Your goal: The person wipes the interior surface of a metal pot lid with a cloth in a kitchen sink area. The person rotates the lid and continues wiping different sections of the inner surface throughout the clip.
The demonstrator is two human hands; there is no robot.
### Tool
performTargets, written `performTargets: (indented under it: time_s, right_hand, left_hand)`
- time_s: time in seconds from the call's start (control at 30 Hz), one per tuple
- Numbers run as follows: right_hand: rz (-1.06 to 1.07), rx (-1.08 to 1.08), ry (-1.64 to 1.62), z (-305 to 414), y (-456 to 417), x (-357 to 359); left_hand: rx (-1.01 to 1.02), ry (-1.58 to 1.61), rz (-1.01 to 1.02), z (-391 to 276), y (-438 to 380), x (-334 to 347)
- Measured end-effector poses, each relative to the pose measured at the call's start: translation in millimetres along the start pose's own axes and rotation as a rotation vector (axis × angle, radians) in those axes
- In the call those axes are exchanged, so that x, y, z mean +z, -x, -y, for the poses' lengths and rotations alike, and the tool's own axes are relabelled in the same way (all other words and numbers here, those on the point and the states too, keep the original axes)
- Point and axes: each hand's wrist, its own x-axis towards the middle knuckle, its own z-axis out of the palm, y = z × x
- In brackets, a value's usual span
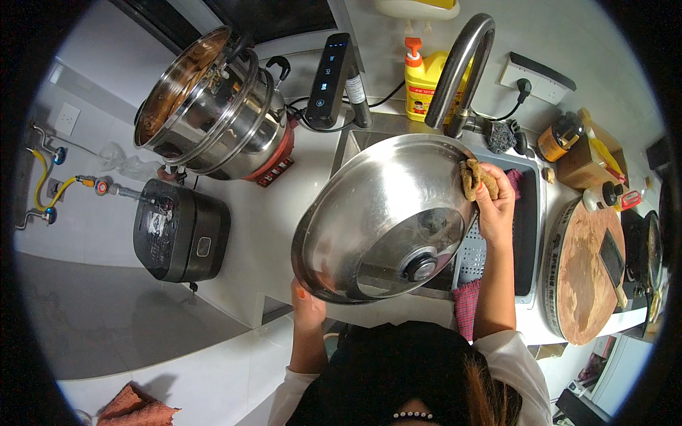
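Note:
A large domed steel pot lid (394, 181) is held tilted above the sink, its black knob (421, 267) facing me. Low on its left side, my left hand (309, 309) grips the rim, with the fingers hidden behind it. At the upper right rim, my right hand (495, 205) pinches a brown cloth (474, 181) against the metal. Behind the lid rises a curved steel faucet (463, 69). Much of the sink (367, 139) is covered by the lid.
A steel steamer pot (213, 117) stands on a red-based cooker at left, near a black rice cooker (181, 231). To the right are a grey drain basket (525, 234) and a round wooden chopping board (583, 277) bearing a cleaver (613, 261). Behind stands a yellow detergent bottle (421, 85).

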Motion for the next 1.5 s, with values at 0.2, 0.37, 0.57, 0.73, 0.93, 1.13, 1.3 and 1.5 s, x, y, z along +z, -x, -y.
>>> performTargets:
  time_s: [0.2,0.37,0.57,0.73,0.93,1.13,1.3,1.5]
  right_hand:
    - [0.224,-0.124,0.089,28.9,-12.5,2.1]
    - [0.367,-0.128,0.127,45.7,-17.8,3.0]
    - [0.587,-0.067,0.087,62.0,-23.7,12.5]
    - [0.598,-0.077,0.15,64.9,-22.9,19.0]
    - [0.25,-0.255,0.646,68.2,-7.6,49.8]
    - [0.17,-0.291,0.826,81.9,12.0,86.4]
    - [0.285,-0.362,0.872,91.2,24.1,108.5]
    - [0.447,-0.441,0.821,88.5,40.8,125.9]
  left_hand:
    - [-0.067,-0.281,0.162,-22.2,-15.6,-0.7]
    - [-0.171,-0.229,0.23,-31.1,-23.4,-2.6]
    - [-0.209,-0.29,0.295,-42.6,-26.4,23.6]
    - [-0.129,-0.477,0.219,-38.4,-26.1,34.1]
    - [-0.177,-0.371,0.063,-22.0,-22.9,47.2]
    - [-0.197,-0.363,-0.067,-17.1,-20.9,56.1]
    - [-0.127,-0.357,-0.075,-10.7,-21.8,57.3]
    - [-0.073,-0.267,-0.129,-5.5,-20.9,59.5]
